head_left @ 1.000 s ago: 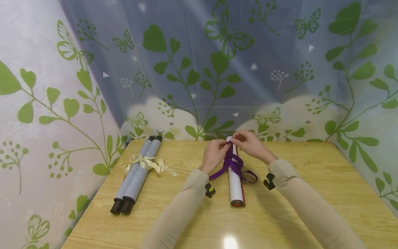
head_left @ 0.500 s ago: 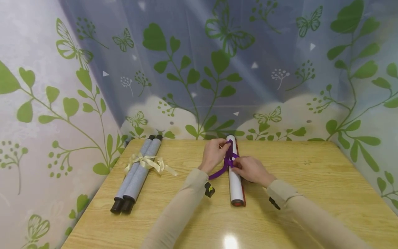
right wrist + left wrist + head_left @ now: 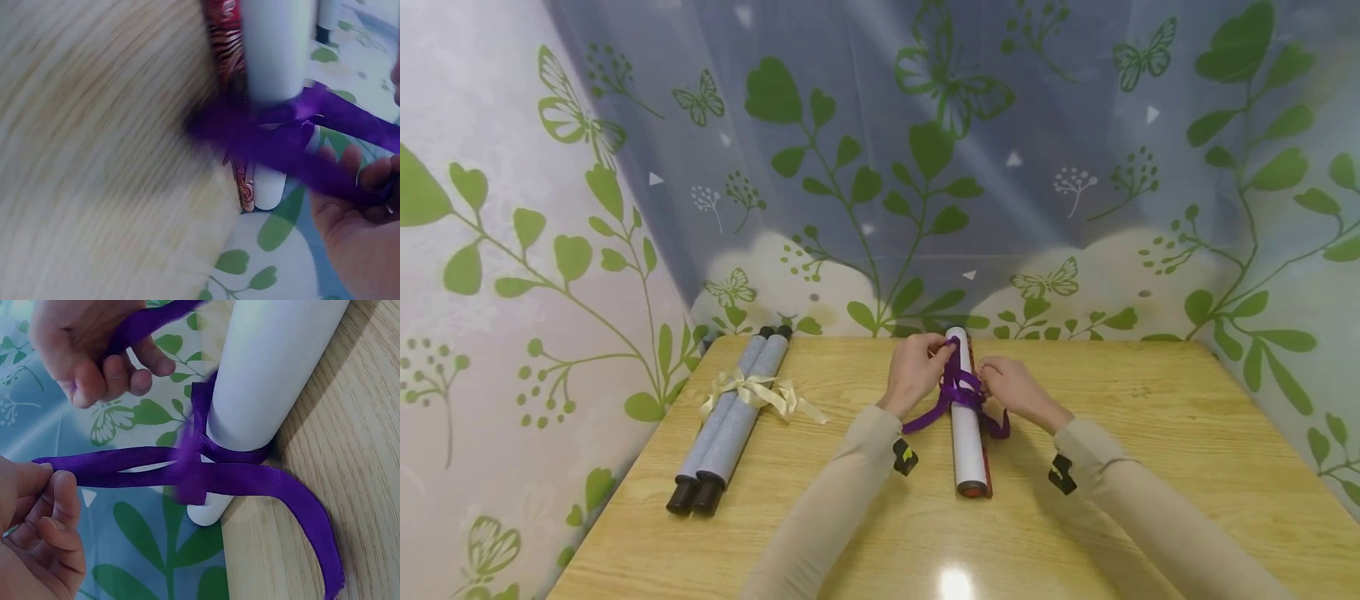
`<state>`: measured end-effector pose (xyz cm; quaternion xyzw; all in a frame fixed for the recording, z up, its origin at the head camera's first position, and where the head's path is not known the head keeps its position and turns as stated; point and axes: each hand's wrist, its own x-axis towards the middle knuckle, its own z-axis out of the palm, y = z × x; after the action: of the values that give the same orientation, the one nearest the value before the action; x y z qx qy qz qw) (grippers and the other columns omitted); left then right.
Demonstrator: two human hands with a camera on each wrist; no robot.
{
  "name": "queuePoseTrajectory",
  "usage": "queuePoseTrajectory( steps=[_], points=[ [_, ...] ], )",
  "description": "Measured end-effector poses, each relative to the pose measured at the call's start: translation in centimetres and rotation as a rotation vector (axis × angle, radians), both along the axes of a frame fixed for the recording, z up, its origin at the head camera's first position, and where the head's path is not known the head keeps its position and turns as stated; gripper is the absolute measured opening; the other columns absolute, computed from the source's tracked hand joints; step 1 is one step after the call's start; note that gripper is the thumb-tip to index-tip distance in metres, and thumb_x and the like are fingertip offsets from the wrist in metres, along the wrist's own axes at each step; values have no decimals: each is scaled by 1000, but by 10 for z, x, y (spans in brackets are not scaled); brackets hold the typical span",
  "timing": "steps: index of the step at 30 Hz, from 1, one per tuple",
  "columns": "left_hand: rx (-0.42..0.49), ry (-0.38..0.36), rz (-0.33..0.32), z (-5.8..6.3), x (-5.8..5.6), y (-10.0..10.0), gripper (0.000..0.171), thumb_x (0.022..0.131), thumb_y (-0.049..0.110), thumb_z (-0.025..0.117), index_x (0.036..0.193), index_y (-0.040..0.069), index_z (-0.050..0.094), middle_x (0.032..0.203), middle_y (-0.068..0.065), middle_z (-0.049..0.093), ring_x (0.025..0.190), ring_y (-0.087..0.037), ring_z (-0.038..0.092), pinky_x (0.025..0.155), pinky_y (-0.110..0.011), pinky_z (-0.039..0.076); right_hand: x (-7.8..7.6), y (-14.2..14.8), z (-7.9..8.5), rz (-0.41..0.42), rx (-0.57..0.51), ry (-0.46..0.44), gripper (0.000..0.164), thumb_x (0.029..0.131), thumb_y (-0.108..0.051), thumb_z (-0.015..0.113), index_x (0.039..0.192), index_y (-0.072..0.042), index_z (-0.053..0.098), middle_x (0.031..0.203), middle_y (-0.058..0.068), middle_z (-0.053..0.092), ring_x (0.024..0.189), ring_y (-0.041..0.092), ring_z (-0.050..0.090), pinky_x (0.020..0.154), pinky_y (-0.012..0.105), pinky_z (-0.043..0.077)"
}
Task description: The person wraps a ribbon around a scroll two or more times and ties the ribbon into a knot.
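A white roll (image 3: 967,454) lies lengthwise on the table, and a purple ribbon (image 3: 237,479) is wrapped around its middle. Along its right side shows a red patterned strip (image 3: 229,47). Near the roll's far end my left hand (image 3: 910,373) pinches a drawn-out loop of the ribbon between thumb and finger. My right hand (image 3: 1018,392), just right of the roll, grips another length of ribbon in curled fingers, seen from below in the right wrist view. One loose tail of ribbon hangs left of the roll, another to its right; ribbon near the knot is blurred.
On the left of the wooden table (image 3: 865,533) lie two grey rolls (image 3: 741,421) with black ends, side by side, tied with a cream ribbon bow (image 3: 752,390). A leaf-patterned cloth (image 3: 880,167) hangs behind the table's far edge.
My right hand has come from the roll's far end down to the wrapped middle, then back slightly right and away with ribbon. The left hand keeps its pinch in place.
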<state>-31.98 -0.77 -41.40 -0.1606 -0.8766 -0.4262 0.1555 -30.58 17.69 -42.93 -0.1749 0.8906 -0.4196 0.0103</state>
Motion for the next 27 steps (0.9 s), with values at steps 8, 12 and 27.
queuePoseTrajectory(
  steps=[8,12,27],
  points=[
    [4,2,-4,0,0,1,19,95,22,65,101,9,77,78,0,71,52,-4,51,44,-19,39,-5,12,3,-80,40,-57,33,96,-14,31,65,-11,39,56,-1,37,49,13,30,48,27,28],
    [4,5,-8,0,0,1,19,95,22,65,102,8,76,78,-1,71,51,-4,52,44,-19,40,-8,22,3,-146,378,85,36,98,-16,30,68,-12,50,63,3,46,56,16,38,51,30,32],
    [-20,19,-13,0,-1,2,19,95,23,65,102,9,76,80,0,72,54,-4,53,45,-18,40,-8,24,-6,-109,456,171,26,92,-16,50,99,-6,74,97,11,70,86,26,65,71,46,53]
  ],
)
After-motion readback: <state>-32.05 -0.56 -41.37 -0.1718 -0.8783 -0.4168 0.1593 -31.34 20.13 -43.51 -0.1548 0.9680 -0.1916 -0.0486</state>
